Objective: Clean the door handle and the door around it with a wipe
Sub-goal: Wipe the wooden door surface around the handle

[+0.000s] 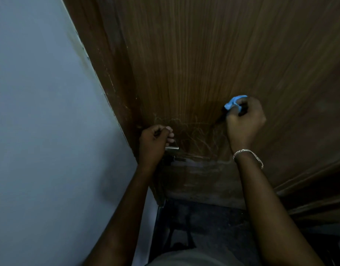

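Two hands listed: left hand point(154, 142), grip curled round the metal door handle point(172, 148); right hand point(245, 120), grip pinching a bunched blue wipe point(232, 102) against the wooden door point(184, 54) right of the handle; step judged panel-wiping, next move likely needing the handle freed for wiping.

Left hand point(155, 143) grips the door handle point(172, 148); at its two o'clock, right hand point(245, 118) presses a blue wipe point(233, 102) against the door point(203, 64)
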### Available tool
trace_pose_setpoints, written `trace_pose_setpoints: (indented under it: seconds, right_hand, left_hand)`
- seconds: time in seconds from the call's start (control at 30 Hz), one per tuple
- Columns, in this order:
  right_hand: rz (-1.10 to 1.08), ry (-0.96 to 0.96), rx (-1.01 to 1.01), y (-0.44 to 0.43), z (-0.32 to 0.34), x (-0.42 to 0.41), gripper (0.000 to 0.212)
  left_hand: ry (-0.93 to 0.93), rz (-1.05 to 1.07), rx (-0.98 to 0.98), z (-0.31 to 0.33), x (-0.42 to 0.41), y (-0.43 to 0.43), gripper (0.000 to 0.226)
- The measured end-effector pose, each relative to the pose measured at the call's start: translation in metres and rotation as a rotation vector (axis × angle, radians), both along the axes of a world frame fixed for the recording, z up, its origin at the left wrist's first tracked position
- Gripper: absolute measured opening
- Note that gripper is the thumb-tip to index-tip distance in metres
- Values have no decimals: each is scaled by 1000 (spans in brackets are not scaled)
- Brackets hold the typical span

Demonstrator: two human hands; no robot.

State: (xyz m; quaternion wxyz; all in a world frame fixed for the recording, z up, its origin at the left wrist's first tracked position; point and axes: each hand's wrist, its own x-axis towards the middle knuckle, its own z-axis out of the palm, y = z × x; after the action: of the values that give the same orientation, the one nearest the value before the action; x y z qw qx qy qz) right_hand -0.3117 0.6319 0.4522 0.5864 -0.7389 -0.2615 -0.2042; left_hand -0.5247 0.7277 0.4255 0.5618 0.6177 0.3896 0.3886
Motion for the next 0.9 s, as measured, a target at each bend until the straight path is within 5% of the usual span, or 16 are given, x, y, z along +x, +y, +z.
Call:
trace_pose_setpoints:
  seconds: [0.23, 0.5, 0.67, 0.9]
  right_hand:
    - [58, -21, -209, -8, -29, -13, 10]
    - [-39, -62, -52, -11, -11, 10, 4]
    - [-17, -29, -347, -27, -45, 6, 6]
    - [-103, -53, -13, -23, -26, 23, 4]
  left_hand:
    - [1, -38, 2, -3, 13, -4, 18]
    - [0, -44, -16, -1, 18, -2, 18]
    - [17, -66, 0, -1, 22, -4, 19]
    - [2, -31, -21, -5, 15, -1, 18]
